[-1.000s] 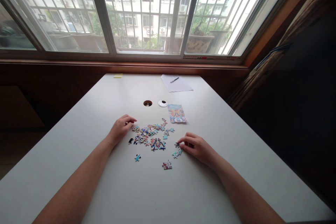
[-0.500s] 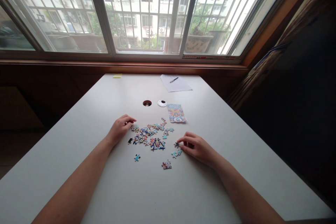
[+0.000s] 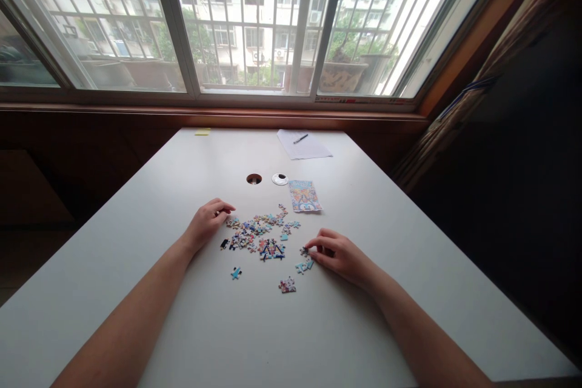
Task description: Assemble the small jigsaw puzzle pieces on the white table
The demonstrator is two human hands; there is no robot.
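Note:
A scatter of small colourful puzzle pieces (image 3: 259,233) lies in the middle of the white table (image 3: 136,218). My left hand (image 3: 207,221) rests at the left edge of the scatter, fingers curled loosely, touching the nearest pieces. My right hand (image 3: 339,254) lies at the right side, fingertips pinched on a small piece (image 3: 304,251) flat on the table. A light-blue joined bit (image 3: 304,266) sits just below those fingers. A joined cluster (image 3: 287,284) and a lone blue piece (image 3: 235,273) lie nearer to me. A dark assembled section (image 3: 271,249) lies between my hands.
A colourful puzzle picture card (image 3: 304,195) lies beyond the pieces. A round cable hole (image 3: 253,179) and its white cap (image 3: 280,179) are behind it. Paper with a pen (image 3: 304,143) and a yellow note (image 3: 202,131) sit by the window sill.
Both hands stay almost still; the view has shifted very slightly. My right fingertips stay on the same small piece.

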